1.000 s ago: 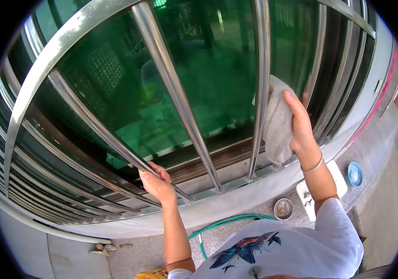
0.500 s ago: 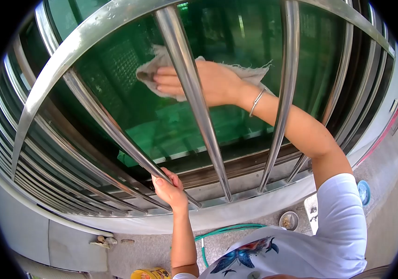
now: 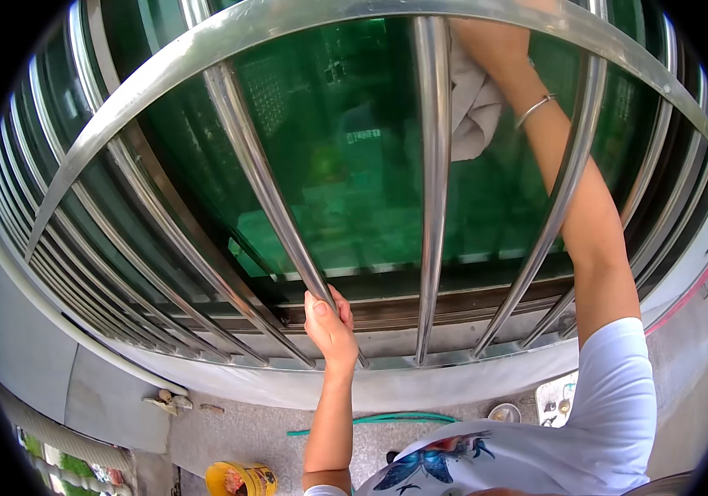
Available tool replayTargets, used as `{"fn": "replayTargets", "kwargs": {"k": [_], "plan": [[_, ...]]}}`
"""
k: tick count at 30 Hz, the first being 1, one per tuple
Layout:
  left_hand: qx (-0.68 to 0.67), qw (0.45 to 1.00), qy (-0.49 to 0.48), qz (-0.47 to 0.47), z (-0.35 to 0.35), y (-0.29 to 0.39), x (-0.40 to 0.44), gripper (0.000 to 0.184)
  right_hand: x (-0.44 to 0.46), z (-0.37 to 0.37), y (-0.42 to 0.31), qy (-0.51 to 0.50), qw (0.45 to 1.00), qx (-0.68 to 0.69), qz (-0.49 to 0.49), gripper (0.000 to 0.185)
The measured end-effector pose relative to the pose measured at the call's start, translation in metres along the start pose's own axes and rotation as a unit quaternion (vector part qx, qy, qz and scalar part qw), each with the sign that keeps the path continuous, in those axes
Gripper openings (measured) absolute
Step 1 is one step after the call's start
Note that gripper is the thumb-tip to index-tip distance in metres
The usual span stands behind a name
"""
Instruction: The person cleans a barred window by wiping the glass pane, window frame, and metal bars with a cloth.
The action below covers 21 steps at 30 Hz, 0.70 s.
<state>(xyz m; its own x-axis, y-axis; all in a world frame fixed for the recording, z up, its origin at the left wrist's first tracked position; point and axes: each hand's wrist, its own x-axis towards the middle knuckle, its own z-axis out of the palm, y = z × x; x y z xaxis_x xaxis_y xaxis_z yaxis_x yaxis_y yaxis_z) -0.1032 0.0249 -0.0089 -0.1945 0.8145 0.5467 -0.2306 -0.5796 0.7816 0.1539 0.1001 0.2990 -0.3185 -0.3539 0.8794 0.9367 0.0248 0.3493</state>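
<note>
My left hand (image 3: 331, 326) is wrapped around a shiny metal bar (image 3: 267, 186) near its lower end. Reaching in between the bars, my right hand (image 3: 493, 45) is high up at the green-tinted window pane (image 3: 354, 165). A greyish-white cloth (image 3: 474, 116) hangs below this hand, bunched up against the glass. The curved top rail (image 3: 304, 16) and an upright bar hide the fingers of the right hand in part. A thin bracelet circles the right wrist.
More upright bars (image 3: 432, 190) stand left and right in front of the window. On the ground lie a green hose (image 3: 395, 417), a metal bowl (image 3: 504, 412) and a yellow bucket (image 3: 226, 479). A low pale ledge (image 3: 453, 379) runs beneath the bars.
My right hand has moved up and to the right across the glass with the cloth, which now hangs down in folds. The left hand stays on its bar; the view has shifted.
</note>
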Motion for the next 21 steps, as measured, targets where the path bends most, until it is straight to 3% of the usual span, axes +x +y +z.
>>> {"fn": "replayTargets", "kwargs": {"k": [2, 5, 6, 7, 8, 10, 13, 14, 17, 19, 21], "plan": [[0.016, 1.0, 0.013, 0.014, 0.001, -0.003, 0.0, 0.05, 0.021, 0.022, 0.028, 0.056, 0.996, -0.059, 0.025, 0.04], [0.039, 0.998, 0.023, 0.034, 0.001, -0.006, 0.001, 0.052, 0.037, 0.001, -0.009, -0.045, 0.995, 0.072, -0.049, 0.036], [0.05, 0.998, 0.02, 0.038, 0.001, -0.007, 0.001, 0.054, 0.015, 0.009, -0.018, -0.148, 0.969, -0.107, -0.165, 0.04], [0.05, 0.998, 0.024, 0.04, 0.002, -0.007, 0.002, 0.054, -0.01, 0.017, -0.026, -0.24, 0.889, -0.281, -0.27, 0.047], [0.045, 0.998, 0.024, 0.042, 0.003, -0.007, 0.002, 0.054, -0.011, 0.017, -0.048, -0.221, 0.93, -0.047, -0.29, 0.046], [0.042, 0.998, 0.026, 0.039, 0.002, -0.006, 0.0, 0.053, -0.034, 0.007, -0.091, -0.242, 0.877, 0.256, -0.327, 0.047], [0.041, 0.997, 0.037, 0.045, 0.001, -0.006, 0.001, 0.053, -0.083, -0.006, -0.12, -0.44, 0.712, 0.347, -0.423, 0.056], [0.044, 0.998, 0.034, 0.042, 0.001, -0.004, 0.001, 0.049, -0.08, -0.005, -0.117, -0.435, 0.71, 0.349, -0.429, 0.056], [0.05, 0.997, 0.038, 0.044, 0.001, -0.001, 0.003, 0.045, -0.059, 0.0, -0.109, -0.384, 0.772, 0.356, -0.361, 0.051], [0.06, 0.997, 0.033, 0.041, 0.002, 0.001, 0.003, 0.045, -0.029, 0.007, -0.09, -0.239, 0.892, 0.249, -0.292, 0.049], [0.062, 0.996, 0.027, 0.053, 0.0, -0.002, 0.004, 0.044, 0.004, 0.024, -0.039, -0.176, 0.949, 0.261, -0.027, 0.047]]}}
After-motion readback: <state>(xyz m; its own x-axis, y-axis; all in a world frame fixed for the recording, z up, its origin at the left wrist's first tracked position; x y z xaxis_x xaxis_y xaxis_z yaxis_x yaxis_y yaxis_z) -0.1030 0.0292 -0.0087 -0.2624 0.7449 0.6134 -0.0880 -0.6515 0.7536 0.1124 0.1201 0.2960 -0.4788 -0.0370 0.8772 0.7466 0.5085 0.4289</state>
